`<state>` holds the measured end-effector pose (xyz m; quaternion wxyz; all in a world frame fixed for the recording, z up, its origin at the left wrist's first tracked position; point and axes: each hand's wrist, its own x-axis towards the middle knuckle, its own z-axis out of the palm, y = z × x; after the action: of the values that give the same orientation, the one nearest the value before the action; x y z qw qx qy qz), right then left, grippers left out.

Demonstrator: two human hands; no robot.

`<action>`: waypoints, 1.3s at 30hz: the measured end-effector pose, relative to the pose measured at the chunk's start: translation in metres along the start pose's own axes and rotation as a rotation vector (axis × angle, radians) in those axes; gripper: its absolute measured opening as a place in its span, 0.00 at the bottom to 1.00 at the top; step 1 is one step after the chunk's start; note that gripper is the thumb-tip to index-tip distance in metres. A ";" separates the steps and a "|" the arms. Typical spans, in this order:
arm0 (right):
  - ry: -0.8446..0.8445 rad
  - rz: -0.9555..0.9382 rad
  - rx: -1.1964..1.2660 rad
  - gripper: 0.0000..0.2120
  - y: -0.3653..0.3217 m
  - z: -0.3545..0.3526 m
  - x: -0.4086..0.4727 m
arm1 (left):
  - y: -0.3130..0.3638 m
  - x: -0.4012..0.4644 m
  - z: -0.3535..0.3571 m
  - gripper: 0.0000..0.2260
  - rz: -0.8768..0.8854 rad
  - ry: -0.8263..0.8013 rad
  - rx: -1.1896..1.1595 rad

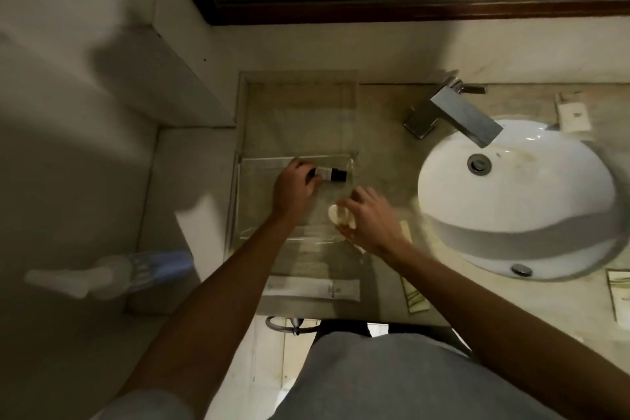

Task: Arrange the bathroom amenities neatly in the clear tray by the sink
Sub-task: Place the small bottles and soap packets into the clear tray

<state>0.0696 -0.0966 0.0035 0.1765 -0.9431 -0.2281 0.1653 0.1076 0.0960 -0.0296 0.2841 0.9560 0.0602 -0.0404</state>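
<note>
A clear tray (259, 232) lies on the counter left of the sink. My left hand (294, 188) is over the tray and grips a small white tube with a black cap (332, 174), which lies on its side near the tray's far wall. My right hand (370, 218) hovers at the tray's right edge and holds a small cream-coloured wrapped item (339, 215). A long white packet (312, 288) rests on the counter in front of the tray.
The white sink (518, 201) with a steel tap (453, 112) is to the right. A green-patterned sachet (414, 297) lies near the front edge, another packet (574, 114) behind the sink, one more (620, 290) at far right. A framed mirror (409, 10) stands behind.
</note>
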 end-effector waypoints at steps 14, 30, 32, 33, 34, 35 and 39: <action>-0.127 0.051 -0.255 0.17 -0.009 0.009 0.026 | 0.003 0.001 0.008 0.14 -0.069 0.047 -0.041; 0.062 0.313 0.031 0.09 0.109 -0.048 -0.083 | 0.136 -0.132 0.068 0.17 -0.071 -0.439 0.151; 0.073 0.304 0.059 0.09 0.119 -0.046 -0.100 | 0.149 -0.154 0.095 0.20 -0.138 -0.462 0.130; 0.072 0.296 0.072 0.09 0.121 -0.045 -0.106 | 0.155 -0.159 0.103 0.20 -0.169 -0.466 0.129; 0.066 0.288 0.080 0.09 0.123 -0.044 -0.112 | 0.159 -0.162 0.111 0.20 -0.184 -0.458 0.134; 0.057 0.280 0.087 0.09 0.123 -0.043 -0.116 | 0.163 -0.162 0.116 0.20 -0.188 -0.440 0.144; 0.043 0.227 0.131 0.09 0.124 -0.036 -0.129 | 0.169 -0.160 0.121 0.17 -0.176 -0.363 0.137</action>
<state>0.0215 -0.2723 0.0146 0.2225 -0.9527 -0.1047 0.1784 -0.0328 -0.1259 -0.0219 0.2198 0.9413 0.0887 -0.2405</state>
